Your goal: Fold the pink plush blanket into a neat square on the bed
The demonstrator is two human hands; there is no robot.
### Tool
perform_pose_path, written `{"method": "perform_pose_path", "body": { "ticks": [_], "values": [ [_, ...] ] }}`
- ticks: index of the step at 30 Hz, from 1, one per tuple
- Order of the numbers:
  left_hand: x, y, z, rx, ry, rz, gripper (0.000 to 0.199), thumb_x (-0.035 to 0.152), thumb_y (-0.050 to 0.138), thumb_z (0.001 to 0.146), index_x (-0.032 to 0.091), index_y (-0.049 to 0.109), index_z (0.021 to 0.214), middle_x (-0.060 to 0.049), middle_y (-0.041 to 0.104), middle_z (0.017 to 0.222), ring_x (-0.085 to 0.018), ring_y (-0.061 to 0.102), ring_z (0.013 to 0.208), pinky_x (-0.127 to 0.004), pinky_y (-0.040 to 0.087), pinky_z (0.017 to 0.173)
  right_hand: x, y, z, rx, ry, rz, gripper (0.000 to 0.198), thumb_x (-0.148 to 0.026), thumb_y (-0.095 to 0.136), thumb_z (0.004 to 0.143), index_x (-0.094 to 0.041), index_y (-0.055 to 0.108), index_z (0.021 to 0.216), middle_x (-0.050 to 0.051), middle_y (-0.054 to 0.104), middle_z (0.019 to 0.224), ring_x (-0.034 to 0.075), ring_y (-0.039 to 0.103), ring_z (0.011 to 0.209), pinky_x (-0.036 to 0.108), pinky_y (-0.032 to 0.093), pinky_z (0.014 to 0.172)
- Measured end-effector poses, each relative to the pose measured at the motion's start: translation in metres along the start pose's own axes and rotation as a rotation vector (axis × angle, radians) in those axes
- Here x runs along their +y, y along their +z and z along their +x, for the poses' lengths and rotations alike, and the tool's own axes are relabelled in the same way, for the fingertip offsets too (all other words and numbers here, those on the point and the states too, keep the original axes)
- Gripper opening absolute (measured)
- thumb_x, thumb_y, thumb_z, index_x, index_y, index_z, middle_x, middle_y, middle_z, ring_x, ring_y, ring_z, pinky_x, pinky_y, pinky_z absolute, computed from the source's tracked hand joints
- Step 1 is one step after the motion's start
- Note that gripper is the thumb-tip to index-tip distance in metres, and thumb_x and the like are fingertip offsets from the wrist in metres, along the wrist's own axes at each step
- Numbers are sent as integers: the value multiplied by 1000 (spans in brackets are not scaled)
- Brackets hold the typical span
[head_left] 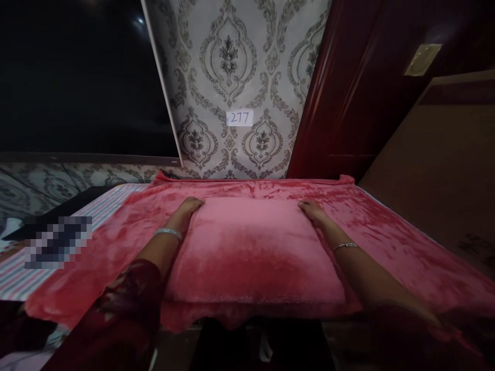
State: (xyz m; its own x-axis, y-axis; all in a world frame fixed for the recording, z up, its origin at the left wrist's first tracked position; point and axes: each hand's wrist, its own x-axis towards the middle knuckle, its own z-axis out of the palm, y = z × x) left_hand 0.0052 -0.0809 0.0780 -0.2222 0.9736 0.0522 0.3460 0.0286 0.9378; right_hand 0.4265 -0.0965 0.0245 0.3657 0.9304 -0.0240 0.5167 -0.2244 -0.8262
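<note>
A pink plush cushion [255,252] lies flat in front of me, its near edge close to the table's front. My left hand [191,205] is closed at its far left corner, with a pale bangle on the wrist. At the far right corner, my right hand [310,208] pinches the cushion's edge; a thin silver bangle circles that wrist. Both arms reach along the cushion's sides. Beneath it a red-pink plush blanket [386,252] is spread, wrinkled in places and hanging a little over the front edge.
A striped cloth [112,203] shows at the left under the blanket, with a blurred-out dark object [58,242] on it. Behind stand a large black screen [85,77] and a patterned wall with a paper label [240,118] reading 277. A cardboard box [444,170] borders the right side.
</note>
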Motion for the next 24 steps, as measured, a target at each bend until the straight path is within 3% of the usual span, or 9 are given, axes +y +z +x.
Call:
{"method": "perform_pose_path", "body": {
  "ticks": [2,4,7,10,12,15,21,24],
  "values": [
    [7,6,2,15,9,164,39,18,72,82,3,67,118,-22,65,131,-42,50,136,-55,36,116,-13,5,-6,52,-109,-87,49,-33,55,90,-13,64,133,19,59,144,35,47,141,52,36,118],
    [14,17,-7,-34,171,459,50,22,67,87,2,60,133,-26,53,148,-41,38,147,-58,23,122,-30,21,-22,53,-332,-256,58,-39,52,94,-15,55,146,17,44,159,35,32,151,54,25,123],
    [12,40,-32,-211,530,922,62,39,54,97,9,46,150,-22,37,162,-37,28,153,-60,13,125,-53,55,-54,-101,-718,-558,62,-45,42,101,-22,41,158,12,32,166,33,25,155,59,23,123],
    [-6,58,-51,-272,626,1087,73,53,47,98,11,38,157,-21,30,165,-38,21,156,-65,12,124,-61,82,-77,-283,-880,-731,60,-49,37,104,-29,35,161,6,28,168,30,23,156,61,20,123],
    [-22,63,-54,-269,590,1111,75,58,43,98,13,36,158,-21,29,166,-39,21,155,-68,13,123,-56,88,-80,-306,-882,-787,59,-52,34,105,-31,35,160,5,29,168,29,23,156,60,19,123],
    [-38,65,-51,-260,572,1096,75,61,41,98,17,35,159,-19,29,166,-39,21,155,-69,14,122,-40,80,-69,-233,-789,-826,58,-52,33,105,-31,37,160,5,29,168,28,24,155,59,18,124],
    [-42,64,-45,-265,583,1053,75,62,42,98,19,38,158,-19,30,166,-39,22,155,-69,17,122,13,49,-33,-54,-399,-791,58,-51,31,105,-30,39,159,8,33,166,33,26,154,65,23,120],
    [-43,63,-45,-270,577,1036,74,61,44,98,18,39,158,-19,30,166,-40,23,155,-69,16,122,36,46,-23,-15,-368,-713,59,-53,30,105,-30,40,159,7,36,165,30,30,153,59,26,121]
  ]
}}
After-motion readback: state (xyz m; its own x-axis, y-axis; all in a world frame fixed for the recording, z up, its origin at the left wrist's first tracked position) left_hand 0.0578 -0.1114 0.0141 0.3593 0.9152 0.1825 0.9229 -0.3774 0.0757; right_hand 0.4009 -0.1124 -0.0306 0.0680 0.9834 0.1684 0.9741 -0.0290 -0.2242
